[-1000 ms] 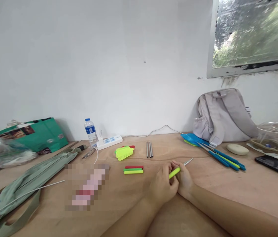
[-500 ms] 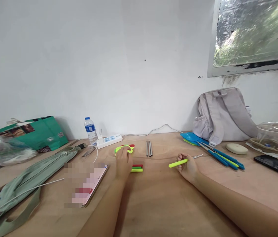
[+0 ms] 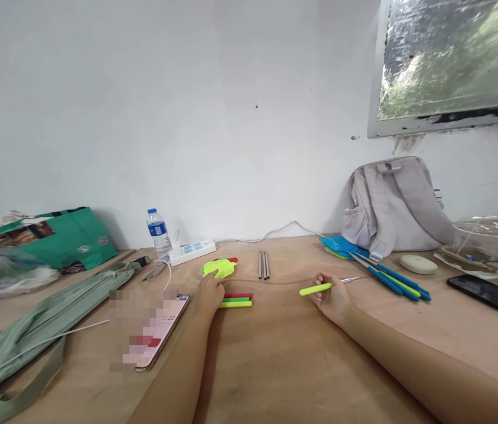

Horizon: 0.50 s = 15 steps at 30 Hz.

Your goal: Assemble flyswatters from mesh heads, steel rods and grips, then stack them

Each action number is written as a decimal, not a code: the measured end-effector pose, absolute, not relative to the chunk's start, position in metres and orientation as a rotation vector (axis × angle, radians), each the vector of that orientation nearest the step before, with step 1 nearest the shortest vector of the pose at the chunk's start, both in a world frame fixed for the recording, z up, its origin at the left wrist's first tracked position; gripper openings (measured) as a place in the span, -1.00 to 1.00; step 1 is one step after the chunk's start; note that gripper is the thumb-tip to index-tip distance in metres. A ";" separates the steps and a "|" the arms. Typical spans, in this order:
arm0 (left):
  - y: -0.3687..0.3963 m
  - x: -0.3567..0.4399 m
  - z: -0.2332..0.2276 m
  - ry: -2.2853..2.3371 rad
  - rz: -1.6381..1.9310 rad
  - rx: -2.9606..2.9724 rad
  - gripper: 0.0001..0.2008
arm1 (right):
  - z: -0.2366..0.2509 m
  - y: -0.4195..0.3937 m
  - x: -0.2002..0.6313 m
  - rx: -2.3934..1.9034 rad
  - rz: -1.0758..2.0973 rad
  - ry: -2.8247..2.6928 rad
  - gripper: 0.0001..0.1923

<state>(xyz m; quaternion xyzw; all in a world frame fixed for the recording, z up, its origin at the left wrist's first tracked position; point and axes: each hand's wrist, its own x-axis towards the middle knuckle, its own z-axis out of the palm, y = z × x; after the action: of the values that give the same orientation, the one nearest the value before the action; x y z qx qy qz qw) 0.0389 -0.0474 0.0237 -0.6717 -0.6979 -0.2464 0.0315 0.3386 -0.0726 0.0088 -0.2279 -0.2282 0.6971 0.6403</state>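
Note:
My right hand (image 3: 329, 294) is closed around a yellow-green handle (image 3: 315, 290), with a thin metal rod (image 3: 350, 280) extending to the right behind the fingers. My left hand (image 3: 208, 294) has its index finger stretched onto the near edge of a yellow-green perforated fly swatter head (image 3: 225, 269). This head lies on a small pile, with a red edge (image 3: 232, 259) showing beneath. Beside the left hand lie a red handle (image 3: 239, 295), a green handle (image 3: 239, 300) and a yellow handle (image 3: 236, 304) side by side. Several metal rods (image 3: 264, 265) rest between my hands.
Blue fly swatters (image 3: 388, 280) lie at the right before a grey backpack (image 3: 401, 206). Farther right are a white oval case (image 3: 418, 264), a plastic container (image 3: 482, 235) and a black phone (image 3: 491, 297). Leftward are a lit phone (image 3: 160, 335), power strip (image 3: 192, 251), water bottle (image 3: 158, 232) and green bag (image 3: 55, 324).
My left hand has drawn back toward me from over the pile, so the yellow-green swatter head shows more fully. My right hand keeps its hold on the handle. The view has shifted slightly.

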 end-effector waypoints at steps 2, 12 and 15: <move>-0.046 0.037 0.022 -2.166 -0.729 -2.088 -0.62 | 0.009 -0.072 0.339 -0.516 1.588 -0.534 -0.84; -0.041 0.030 0.015 -2.166 -0.626 -2.158 -0.62 | 0.009 -0.073 0.338 -0.528 1.558 -0.497 -0.85; -0.041 0.031 0.018 -2.130 -0.649 -2.166 -0.61 | 0.009 -0.072 0.338 -0.536 1.534 -0.491 -0.87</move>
<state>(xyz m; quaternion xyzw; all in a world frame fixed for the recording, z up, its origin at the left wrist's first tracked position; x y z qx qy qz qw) 0.0312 -0.0413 0.0179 -0.6971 -0.6856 -0.2090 0.0174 0.3378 -0.0716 0.0089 -0.2370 -0.2170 0.6783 0.6608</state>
